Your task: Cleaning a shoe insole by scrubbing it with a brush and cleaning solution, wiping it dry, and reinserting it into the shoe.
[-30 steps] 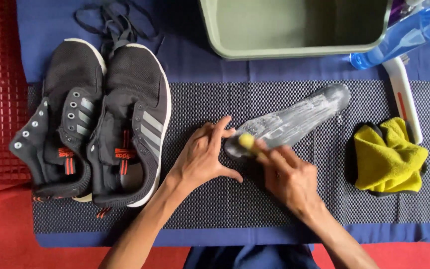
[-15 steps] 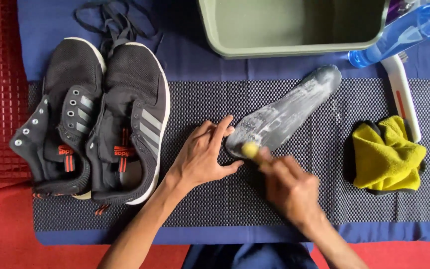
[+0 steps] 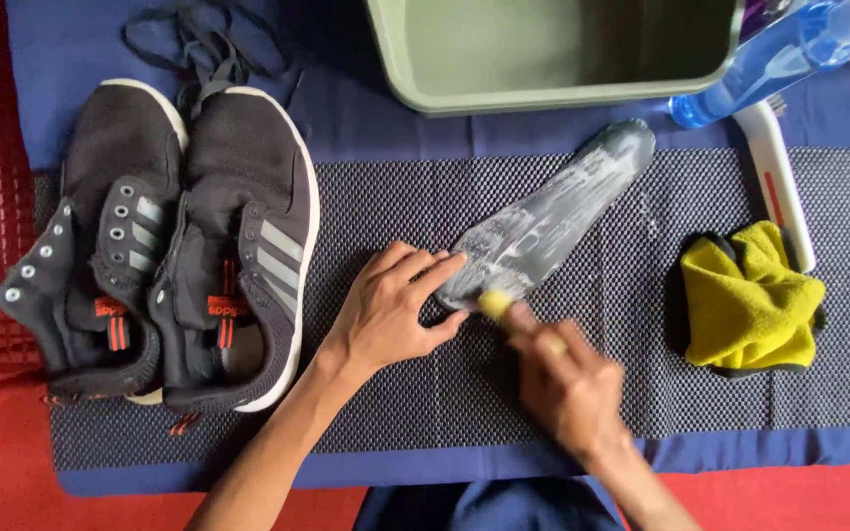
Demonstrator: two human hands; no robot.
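A grey shoe insole [image 3: 553, 216] covered in white foam lies slanted on the dark mesh mat [image 3: 425, 393]. My left hand [image 3: 391, 310] presses down on its heel end with fingers spread. My right hand [image 3: 568, 383] is blurred and grips a small yellow brush [image 3: 494, 303], whose head touches the heel of the insole. Two black sneakers [image 3: 159, 256] with white soles and no laces stand side by side at the left of the mat. Loose dark laces [image 3: 199, 44] lie behind them.
A grey-green plastic basin [image 3: 563, 88] stands at the back centre. A blue spray bottle [image 3: 769, 64] lies at the back right, a white brush handle [image 3: 774, 177] beside it. A yellow cloth [image 3: 745, 300] sits bunched at right. Blue cloth [image 3: 366, 128] lies under the mat, red flooring around.
The insole has swung to a steeper slant, its toe end pointing more toward the basin. My right hand has kept scrubbing with the yellow brush near the heel, shifting slightly lower.
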